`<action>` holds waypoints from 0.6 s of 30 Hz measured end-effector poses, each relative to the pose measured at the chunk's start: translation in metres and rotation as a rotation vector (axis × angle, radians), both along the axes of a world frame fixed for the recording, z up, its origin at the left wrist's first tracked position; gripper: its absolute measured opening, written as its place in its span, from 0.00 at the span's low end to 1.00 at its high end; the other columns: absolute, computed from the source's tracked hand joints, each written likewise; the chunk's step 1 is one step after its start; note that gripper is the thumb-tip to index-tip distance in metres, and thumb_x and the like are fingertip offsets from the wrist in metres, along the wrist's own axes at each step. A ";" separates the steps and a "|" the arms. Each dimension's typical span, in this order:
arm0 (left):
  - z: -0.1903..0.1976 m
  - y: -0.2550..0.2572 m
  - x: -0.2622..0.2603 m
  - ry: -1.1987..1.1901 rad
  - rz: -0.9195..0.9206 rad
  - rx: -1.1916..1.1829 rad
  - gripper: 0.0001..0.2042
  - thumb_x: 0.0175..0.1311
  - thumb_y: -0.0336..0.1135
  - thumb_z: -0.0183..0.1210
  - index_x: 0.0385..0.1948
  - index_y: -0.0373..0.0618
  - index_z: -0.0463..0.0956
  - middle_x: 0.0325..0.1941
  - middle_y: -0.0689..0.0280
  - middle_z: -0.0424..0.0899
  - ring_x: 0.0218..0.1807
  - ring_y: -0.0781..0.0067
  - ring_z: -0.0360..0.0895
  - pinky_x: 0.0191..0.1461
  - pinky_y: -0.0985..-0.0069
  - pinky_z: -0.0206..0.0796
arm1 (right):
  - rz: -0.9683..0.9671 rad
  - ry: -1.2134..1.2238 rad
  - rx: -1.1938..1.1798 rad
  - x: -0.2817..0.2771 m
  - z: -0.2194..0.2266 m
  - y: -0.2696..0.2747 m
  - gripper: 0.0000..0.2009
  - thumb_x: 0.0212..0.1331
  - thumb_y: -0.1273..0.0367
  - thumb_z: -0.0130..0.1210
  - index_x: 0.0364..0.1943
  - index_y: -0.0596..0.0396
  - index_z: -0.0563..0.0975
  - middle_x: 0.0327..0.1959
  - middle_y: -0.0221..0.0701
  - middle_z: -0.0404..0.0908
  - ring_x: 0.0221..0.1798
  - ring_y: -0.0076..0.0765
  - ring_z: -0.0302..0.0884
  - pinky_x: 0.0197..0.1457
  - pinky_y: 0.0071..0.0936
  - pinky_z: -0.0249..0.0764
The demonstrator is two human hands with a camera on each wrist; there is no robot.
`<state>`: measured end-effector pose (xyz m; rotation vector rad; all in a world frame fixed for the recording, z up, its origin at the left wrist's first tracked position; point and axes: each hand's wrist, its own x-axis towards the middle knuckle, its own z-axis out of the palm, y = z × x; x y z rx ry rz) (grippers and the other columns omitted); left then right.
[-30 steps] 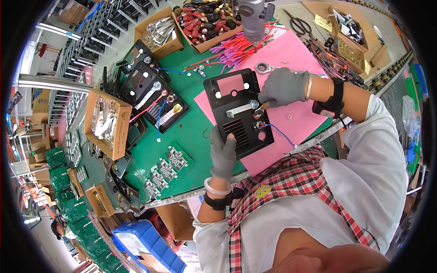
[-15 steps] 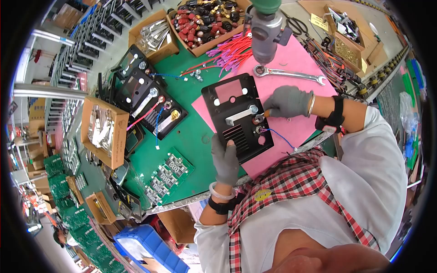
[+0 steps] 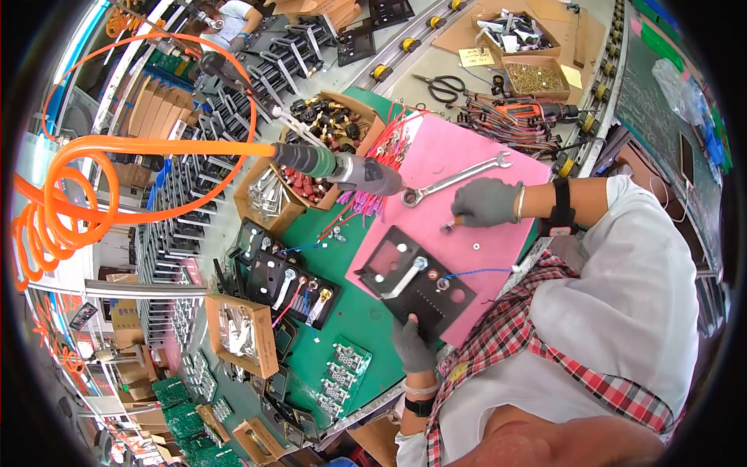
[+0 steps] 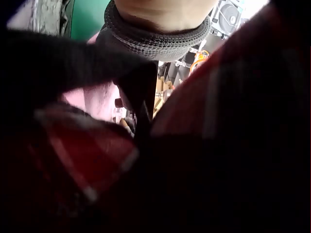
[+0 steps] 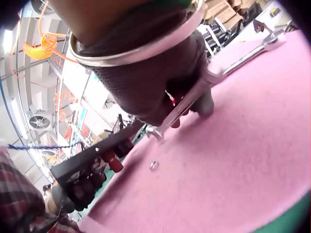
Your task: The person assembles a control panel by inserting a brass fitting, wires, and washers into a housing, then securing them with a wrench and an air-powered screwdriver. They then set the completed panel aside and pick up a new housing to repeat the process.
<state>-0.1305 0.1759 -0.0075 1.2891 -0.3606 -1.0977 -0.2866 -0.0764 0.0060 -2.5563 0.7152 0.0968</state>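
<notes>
1. Right of centre, the right hand (image 3: 484, 202) pinches a small metal part (image 3: 449, 226) on the pink mat (image 3: 498, 257).
2. Lower down, the left hand (image 3: 412, 346) presses fingers flat on the black panel (image 3: 416, 282) (bar and blue wire already fitted, red terminal seemingly pending).
3. Wrench (image 3: 455, 179) lies untouched above.

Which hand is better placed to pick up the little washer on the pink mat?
Probably the right hand. It is on the pink mat, close to the small washer. The left hand rests on the black panel, farther away.
</notes>
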 end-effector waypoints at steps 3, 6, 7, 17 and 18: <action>-0.010 -0.005 -0.008 -0.219 -0.119 0.024 0.18 0.61 0.29 0.45 0.53 0.34 0.61 0.50 0.55 0.71 0.47 0.68 0.73 0.48 0.74 0.68 | 0.155 -0.104 -0.289 0.003 -0.017 -0.010 0.10 0.51 0.60 0.51 0.28 0.47 0.79 0.25 0.34 0.77 0.32 0.43 0.77 0.33 0.42 0.72; -0.033 0.000 -0.005 -0.696 -0.210 0.111 0.13 0.60 0.27 0.45 0.46 0.32 0.67 0.45 0.52 0.71 0.42 0.61 0.72 0.42 0.70 0.66 | -0.046 -0.241 -0.148 0.020 0.005 -0.052 0.08 0.50 0.65 0.50 0.32 0.44 0.79 0.28 0.34 0.79 0.35 0.44 0.77 0.38 0.39 0.73; -0.035 0.001 -0.003 -0.942 -0.232 0.126 0.11 0.59 0.26 0.45 0.42 0.32 0.70 0.44 0.51 0.71 0.41 0.59 0.72 0.41 0.70 0.66 | -0.159 -0.232 -0.183 0.030 0.014 -0.073 0.09 0.50 0.66 0.49 0.34 0.43 0.80 0.31 0.35 0.80 0.36 0.45 0.78 0.40 0.38 0.73; -0.043 0.009 0.003 -1.548 -0.194 0.027 0.09 0.59 0.29 0.49 0.34 0.32 0.72 0.42 0.50 0.72 0.39 0.55 0.72 0.40 0.66 0.66 | -0.184 0.079 -0.376 0.092 0.014 -0.141 0.08 0.50 0.67 0.53 0.34 0.43 0.80 0.34 0.35 0.81 0.38 0.44 0.78 0.41 0.37 0.74; -0.040 0.008 0.007 -1.375 -0.192 0.146 0.10 0.59 0.32 0.50 0.37 0.34 0.71 0.41 0.51 0.73 0.38 0.56 0.73 0.38 0.65 0.66 | -0.188 0.004 -0.335 0.088 0.027 -0.137 0.08 0.49 0.66 0.53 0.33 0.45 0.80 0.34 0.35 0.81 0.38 0.43 0.78 0.40 0.37 0.74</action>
